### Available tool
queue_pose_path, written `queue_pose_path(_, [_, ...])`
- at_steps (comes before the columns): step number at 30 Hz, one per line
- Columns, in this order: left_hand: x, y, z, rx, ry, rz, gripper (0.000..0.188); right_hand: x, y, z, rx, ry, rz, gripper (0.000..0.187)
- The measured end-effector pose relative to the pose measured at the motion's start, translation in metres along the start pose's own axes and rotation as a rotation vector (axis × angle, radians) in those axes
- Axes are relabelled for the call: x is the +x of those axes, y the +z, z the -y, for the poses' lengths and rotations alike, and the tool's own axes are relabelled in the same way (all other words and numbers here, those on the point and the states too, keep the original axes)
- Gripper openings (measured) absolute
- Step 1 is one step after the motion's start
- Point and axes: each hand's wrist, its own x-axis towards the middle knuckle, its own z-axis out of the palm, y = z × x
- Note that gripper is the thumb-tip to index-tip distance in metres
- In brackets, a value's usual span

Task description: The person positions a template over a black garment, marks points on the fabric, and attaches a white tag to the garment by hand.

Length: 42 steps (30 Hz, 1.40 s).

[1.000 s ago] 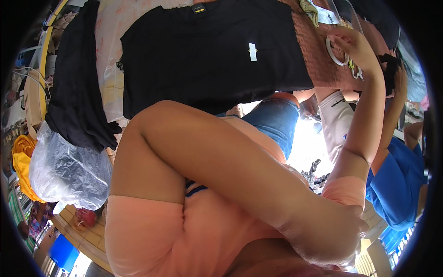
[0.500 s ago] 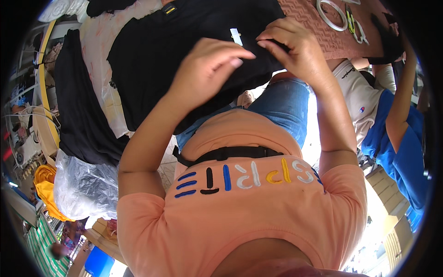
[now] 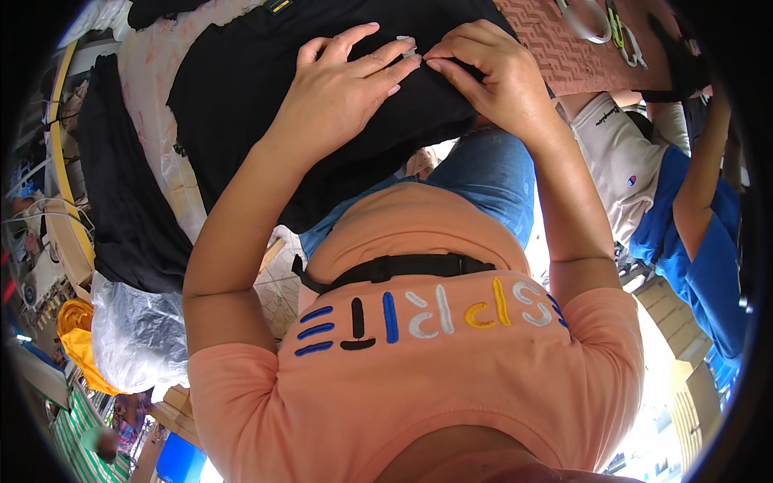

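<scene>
A black garment (image 3: pixel 233 88) lies spread on the work surface in front of me. My left hand (image 3: pixel 342 88) rests on it with the fingers spread, the index and middle fingertips at a small white label (image 3: pixel 407 47) and partly covering it. Just right of the label, my right hand (image 3: pixel 495 76) is closed in a pinch, thumb against index finger. Whatever is between those fingertips, if anything, is too small to make out. A dark tag with a yellow mark (image 3: pixel 279 6) shows at the garment's far edge.
A white ring-shaped roll (image 3: pixel 597 34) and yellow-green thread snips (image 3: pixel 616 30) lie on brown patterned cloth (image 3: pixel 555 48) at far right. A co-worker in a blue shirt (image 3: pixel 684 241) is at the right. Black fabric (image 3: pixel 121 177) and a clear plastic bag (image 3: pixel 137 338) are at left.
My left hand has gone from a loose pinch above the garment to spread fingers at the label. My right hand has shifted slightly left and away, its pinch now closed.
</scene>
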Motion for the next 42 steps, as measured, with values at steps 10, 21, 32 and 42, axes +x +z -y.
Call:
queue_pose_path(10, [0.001,-0.007,-0.001,0.065,0.011,0.162,0.049,-0.007,0.003,-0.006,0.061,0.022,-0.031,0.012])
queue_pose_path(21, [0.01,-0.027,0.002,0.016,0.041,0.237,0.045,-0.014,-0.071,-0.087,0.007,0.436,-0.516,0.016])
queue_pose_path(32, [0.024,-0.045,-0.026,-0.318,-0.157,-0.043,0.026,0.027,-0.141,-0.243,-0.583,0.476,-0.447,0.027])
queue_pose_path(42, [0.015,-0.044,-0.011,-0.338,-0.191,-0.194,0.021,0.078,-0.136,-0.277,-0.605,0.633,-0.271,0.031])
